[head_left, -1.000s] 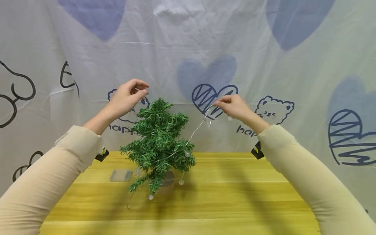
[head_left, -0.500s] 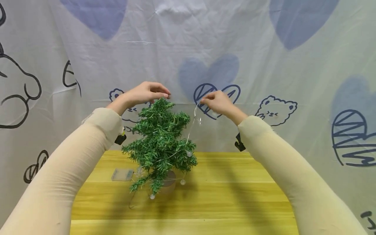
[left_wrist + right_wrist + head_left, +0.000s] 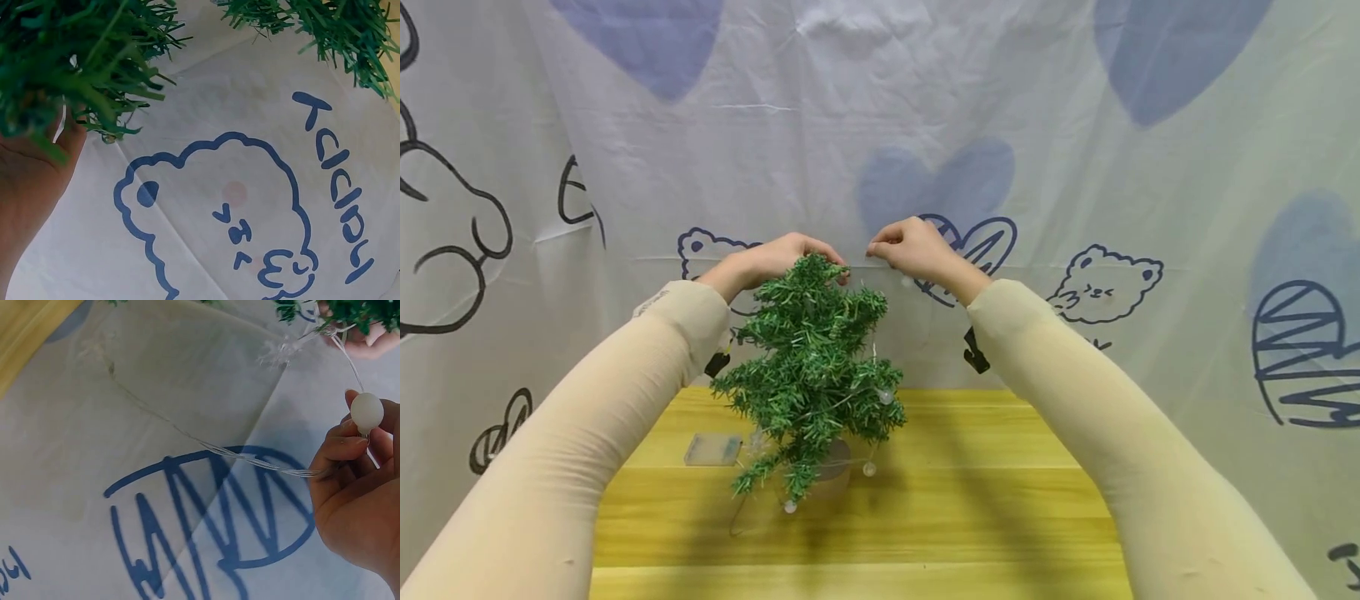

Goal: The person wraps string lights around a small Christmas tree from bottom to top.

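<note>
A small green artificial tree (image 3: 812, 358) stands in a round pot (image 3: 831, 475), with a thin wire light string (image 3: 842, 402) across its branches. My right hand (image 3: 917, 248), right of the treetop, pinches part of the string; the right wrist view shows the wire (image 3: 250, 461) running into my curled fingers and a white round bulb (image 3: 367, 412) at my fingertips. Behind the treetop reaches my left hand (image 3: 782, 254), its fingers bent around the far side. In the left wrist view, branches (image 3: 75, 69) cover much of that hand (image 3: 34, 181), so its grip is hidden.
A flat clear case (image 3: 713, 449) lies on the yellow wood-grain table (image 3: 970, 500), left of the pot. Bulbs hang low on the tree, and a loose wire loop touches the table at front left. A printed white cloth (image 3: 820, 158) hangs behind.
My right hand has moved left toward the treetop, bringing the wire with it. My left hand has come right and slightly down, from beside the top to behind it.
</note>
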Demonstrator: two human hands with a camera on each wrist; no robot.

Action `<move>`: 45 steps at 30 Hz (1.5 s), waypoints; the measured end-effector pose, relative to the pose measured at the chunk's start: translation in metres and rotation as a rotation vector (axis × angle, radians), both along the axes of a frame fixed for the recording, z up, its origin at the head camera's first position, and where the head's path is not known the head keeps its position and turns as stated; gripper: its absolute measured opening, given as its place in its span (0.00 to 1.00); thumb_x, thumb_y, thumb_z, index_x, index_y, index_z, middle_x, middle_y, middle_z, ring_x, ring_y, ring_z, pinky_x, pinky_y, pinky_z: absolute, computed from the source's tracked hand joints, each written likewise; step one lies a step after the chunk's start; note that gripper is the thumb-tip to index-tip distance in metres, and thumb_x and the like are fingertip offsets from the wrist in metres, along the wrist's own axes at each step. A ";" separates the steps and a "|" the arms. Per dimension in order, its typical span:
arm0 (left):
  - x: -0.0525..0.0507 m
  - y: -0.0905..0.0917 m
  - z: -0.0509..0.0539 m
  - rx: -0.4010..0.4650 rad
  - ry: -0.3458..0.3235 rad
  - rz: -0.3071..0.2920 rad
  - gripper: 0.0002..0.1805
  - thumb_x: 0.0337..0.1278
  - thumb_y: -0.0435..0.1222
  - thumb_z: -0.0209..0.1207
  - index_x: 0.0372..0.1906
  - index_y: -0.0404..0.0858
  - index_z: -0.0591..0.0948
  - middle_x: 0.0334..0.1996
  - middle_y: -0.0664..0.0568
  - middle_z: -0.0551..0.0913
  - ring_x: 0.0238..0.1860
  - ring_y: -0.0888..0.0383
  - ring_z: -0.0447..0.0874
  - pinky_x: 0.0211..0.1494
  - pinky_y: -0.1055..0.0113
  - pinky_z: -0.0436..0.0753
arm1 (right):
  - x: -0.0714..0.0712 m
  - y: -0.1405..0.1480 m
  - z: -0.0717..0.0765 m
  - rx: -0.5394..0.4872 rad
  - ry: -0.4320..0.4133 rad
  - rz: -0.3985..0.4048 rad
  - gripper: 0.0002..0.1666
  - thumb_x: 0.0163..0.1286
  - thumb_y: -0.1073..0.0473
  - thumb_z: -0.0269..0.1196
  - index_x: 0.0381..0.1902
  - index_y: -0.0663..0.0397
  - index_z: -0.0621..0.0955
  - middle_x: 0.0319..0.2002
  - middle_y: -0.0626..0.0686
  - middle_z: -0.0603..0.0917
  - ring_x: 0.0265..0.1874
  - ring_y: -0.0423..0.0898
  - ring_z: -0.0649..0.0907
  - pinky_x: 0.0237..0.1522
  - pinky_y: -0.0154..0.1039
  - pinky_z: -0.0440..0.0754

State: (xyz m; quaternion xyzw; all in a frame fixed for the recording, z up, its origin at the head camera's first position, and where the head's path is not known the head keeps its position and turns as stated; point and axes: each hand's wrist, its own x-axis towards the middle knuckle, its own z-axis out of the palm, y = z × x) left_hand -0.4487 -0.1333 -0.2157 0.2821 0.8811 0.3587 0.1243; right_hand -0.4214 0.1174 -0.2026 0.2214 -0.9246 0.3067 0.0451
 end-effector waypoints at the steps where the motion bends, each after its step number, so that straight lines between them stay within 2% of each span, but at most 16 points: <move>1: 0.000 0.001 0.000 0.000 0.000 -0.006 0.22 0.74 0.33 0.54 0.69 0.35 0.78 0.76 0.38 0.67 0.77 0.39 0.60 0.78 0.40 0.62 | 0.001 -0.002 0.002 0.004 -0.002 0.006 0.19 0.84 0.51 0.55 0.58 0.53 0.87 0.42 0.58 0.86 0.32 0.50 0.79 0.35 0.42 0.76; 4: 0.001 0.003 0.001 0.017 0.001 -0.015 0.22 0.73 0.38 0.60 0.67 0.35 0.80 0.70 0.39 0.75 0.72 0.41 0.70 0.73 0.43 0.71 | 0.002 -0.010 0.006 0.011 -0.019 0.016 0.19 0.83 0.51 0.56 0.59 0.53 0.86 0.49 0.60 0.87 0.37 0.49 0.82 0.40 0.43 0.80; 7: 0.001 0.004 0.001 0.032 0.011 -0.026 0.21 0.73 0.39 0.61 0.65 0.35 0.81 0.66 0.39 0.79 0.67 0.42 0.75 0.70 0.44 0.74 | 0.004 -0.017 0.010 0.015 -0.024 0.025 0.19 0.82 0.51 0.58 0.59 0.54 0.86 0.52 0.60 0.87 0.41 0.48 0.84 0.43 0.44 0.82; 12: 0.000 0.005 0.001 0.039 0.055 -0.056 0.21 0.72 0.37 0.61 0.63 0.32 0.82 0.67 0.36 0.77 0.68 0.38 0.73 0.71 0.40 0.72 | 0.007 -0.026 0.013 0.035 -0.001 0.042 0.17 0.82 0.53 0.58 0.56 0.54 0.87 0.51 0.58 0.88 0.40 0.50 0.85 0.42 0.43 0.82; 16: 0.001 0.005 -0.001 0.038 0.054 -0.032 0.19 0.74 0.38 0.59 0.62 0.33 0.82 0.65 0.38 0.78 0.64 0.40 0.76 0.68 0.43 0.74 | 0.007 -0.026 0.013 0.063 -0.019 0.043 0.18 0.82 0.51 0.58 0.56 0.54 0.87 0.54 0.57 0.86 0.47 0.51 0.85 0.49 0.47 0.83; 18: 0.002 0.003 -0.003 0.035 0.050 -0.021 0.19 0.74 0.39 0.58 0.61 0.34 0.83 0.63 0.38 0.79 0.61 0.41 0.77 0.66 0.44 0.75 | 0.008 -0.024 0.014 0.081 -0.044 0.043 0.19 0.82 0.49 0.58 0.58 0.53 0.86 0.52 0.56 0.86 0.47 0.49 0.84 0.49 0.47 0.83; 20: 0.003 0.002 -0.003 0.035 0.049 -0.018 0.18 0.75 0.39 0.57 0.60 0.34 0.84 0.63 0.37 0.79 0.61 0.41 0.77 0.66 0.44 0.76 | 0.008 -0.020 0.015 0.100 -0.072 0.048 0.20 0.82 0.48 0.57 0.60 0.52 0.85 0.49 0.55 0.86 0.44 0.49 0.83 0.45 0.45 0.82; 26: 0.004 -0.004 -0.003 0.049 0.018 -0.027 0.18 0.75 0.39 0.59 0.58 0.31 0.84 0.61 0.37 0.82 0.66 0.41 0.76 0.72 0.42 0.71 | 0.008 -0.008 0.021 0.144 -0.136 0.062 0.22 0.83 0.47 0.55 0.64 0.51 0.83 0.39 0.54 0.86 0.19 0.44 0.73 0.22 0.38 0.72; 30: 0.001 -0.005 -0.004 0.044 0.008 -0.040 0.18 0.76 0.39 0.59 0.58 0.30 0.84 0.59 0.35 0.84 0.65 0.41 0.77 0.73 0.42 0.70 | 0.007 0.001 0.022 0.171 -0.188 0.078 0.23 0.83 0.47 0.55 0.65 0.51 0.83 0.40 0.53 0.87 0.19 0.42 0.75 0.19 0.35 0.70; 33: 0.000 -0.008 -0.002 0.023 0.013 -0.029 0.19 0.77 0.39 0.57 0.61 0.31 0.82 0.65 0.35 0.79 0.69 0.38 0.72 0.73 0.39 0.69 | 0.007 0.011 0.024 0.187 -0.227 0.088 0.23 0.83 0.48 0.55 0.65 0.53 0.82 0.42 0.54 0.87 0.21 0.43 0.78 0.19 0.34 0.71; 37: 0.000 -0.015 0.000 -0.016 0.017 0.005 0.23 0.78 0.34 0.46 0.70 0.32 0.75 0.77 0.34 0.63 0.78 0.33 0.55 0.77 0.34 0.59 | 0.009 0.026 0.027 0.211 -0.260 0.084 0.22 0.83 0.49 0.56 0.64 0.53 0.82 0.40 0.53 0.86 0.20 0.42 0.77 0.20 0.35 0.69; 40: 0.000 -0.021 0.000 -0.027 0.004 0.021 0.25 0.79 0.32 0.43 0.73 0.31 0.71 0.80 0.33 0.58 0.80 0.32 0.49 0.78 0.33 0.54 | 0.010 0.038 0.030 0.231 -0.261 0.088 0.21 0.82 0.49 0.57 0.63 0.52 0.83 0.42 0.54 0.87 0.20 0.43 0.76 0.20 0.35 0.69; 42: 0.000 -0.024 0.000 -0.027 -0.012 0.030 0.25 0.80 0.33 0.44 0.75 0.30 0.69 0.80 0.33 0.57 0.80 0.32 0.49 0.79 0.33 0.54 | 0.010 0.044 0.031 0.242 -0.249 0.099 0.20 0.82 0.50 0.58 0.63 0.52 0.83 0.46 0.56 0.87 0.21 0.43 0.76 0.20 0.35 0.70; 45: 0.000 -0.029 -0.001 -0.017 -0.059 0.051 0.29 0.77 0.28 0.41 0.79 0.28 0.62 0.81 0.32 0.51 0.81 0.32 0.44 0.79 0.32 0.50 | 0.010 0.052 0.032 0.246 -0.227 0.114 0.18 0.82 0.52 0.58 0.61 0.52 0.85 0.47 0.58 0.88 0.20 0.43 0.74 0.21 0.35 0.70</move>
